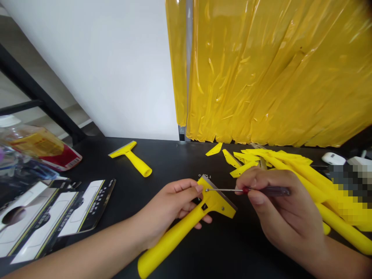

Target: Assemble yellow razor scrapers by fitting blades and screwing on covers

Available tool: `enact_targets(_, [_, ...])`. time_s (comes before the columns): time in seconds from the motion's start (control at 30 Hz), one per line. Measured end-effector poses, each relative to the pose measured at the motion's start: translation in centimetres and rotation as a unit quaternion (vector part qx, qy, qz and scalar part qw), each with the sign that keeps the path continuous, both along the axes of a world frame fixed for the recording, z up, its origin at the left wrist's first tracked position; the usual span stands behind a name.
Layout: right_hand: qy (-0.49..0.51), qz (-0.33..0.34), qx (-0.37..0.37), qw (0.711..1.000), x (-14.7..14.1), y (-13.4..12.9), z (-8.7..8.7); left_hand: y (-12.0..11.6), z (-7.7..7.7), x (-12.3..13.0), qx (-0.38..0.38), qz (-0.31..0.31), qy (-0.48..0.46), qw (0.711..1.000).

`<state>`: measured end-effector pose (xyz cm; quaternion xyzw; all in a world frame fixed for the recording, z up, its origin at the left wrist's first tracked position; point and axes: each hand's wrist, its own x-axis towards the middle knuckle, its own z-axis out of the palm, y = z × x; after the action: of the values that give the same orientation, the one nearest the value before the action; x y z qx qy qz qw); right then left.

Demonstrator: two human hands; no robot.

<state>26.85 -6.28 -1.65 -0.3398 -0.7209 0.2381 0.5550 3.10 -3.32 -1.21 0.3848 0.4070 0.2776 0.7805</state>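
- The yellow scraper [177, 236] is gripped in the left hand [165, 211], above the black work table [174, 155]; it is tilted, with its handle pointing down toward the person and its head pointing up and to the right.
- The left fingers [186, 186] are closed around the neck of the yellow scraper, just below its head, and the grip is clamped.
- A small screwdriver [274, 191] with a dark handle, a red collar and a thin steel shaft is pinched in the right hand [283, 217], to the right of the yellow scraper.
- The right fingers [255, 176] are closed around the screwdriver's handle, so that grip is clamped too.
- The screwdriver's tip is held against the head of the yellow scraper, near its upper left corner; whether a screw is engaged there is too small to tell.
- A metal blade [223, 193] is seen along the top edge of the scraper's head.
- A second yellow scraper [130, 157] is lying on the table, well beyond the held one and to the left.
- A heap of yellow scraper parts [305, 182] is piled to the right of the held scraper, and part of it is pixelated.
- Printed packaging cards [52, 217] are spread to the left, beside a plastic bottle [35, 145].
- A yellow plastic sheet [270, 69] is hung beyond the held scraper, beside a white wall [101, 69].
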Motion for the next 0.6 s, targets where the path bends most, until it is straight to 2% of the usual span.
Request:
enact_targets(0.4, [-0.054, 0.027, 0.024, 0.998, 0.2, 0.4, 0.3, 0.1, -0.1, 0.1, 0.000, -0.005, -0.001, 1.000])
enact_targets(0.6, [-0.136, 0.032, 0.027, 0.990, -0.1, 0.5, 2.0, 0.1, 0.0, 0.1, 0.003, -0.004, 0.006, 1.000])
